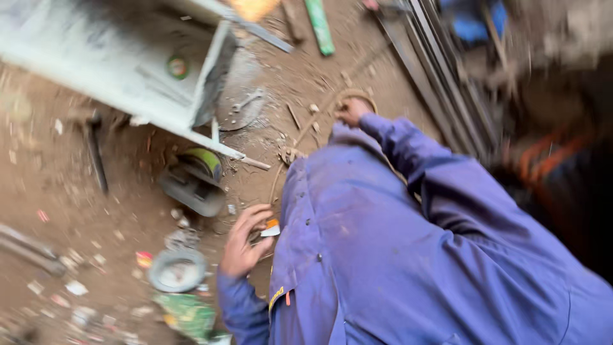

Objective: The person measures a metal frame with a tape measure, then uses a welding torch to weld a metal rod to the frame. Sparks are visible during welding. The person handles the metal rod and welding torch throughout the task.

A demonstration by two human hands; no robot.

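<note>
Head view, blurred: left hand (244, 241) pinches 1 small orange-and-white piece (272, 228) by the blue jacket (408, 255), right hand (351, 110), closed on a thin cord (306, 131) farther off, which could likely snag on ground scrap and jerk loose.

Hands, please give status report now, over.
Left hand near small orange-white piece, grip unclear. Right hand on the cord over dirt ground. Blue jacket blocks much of the view.
</note>
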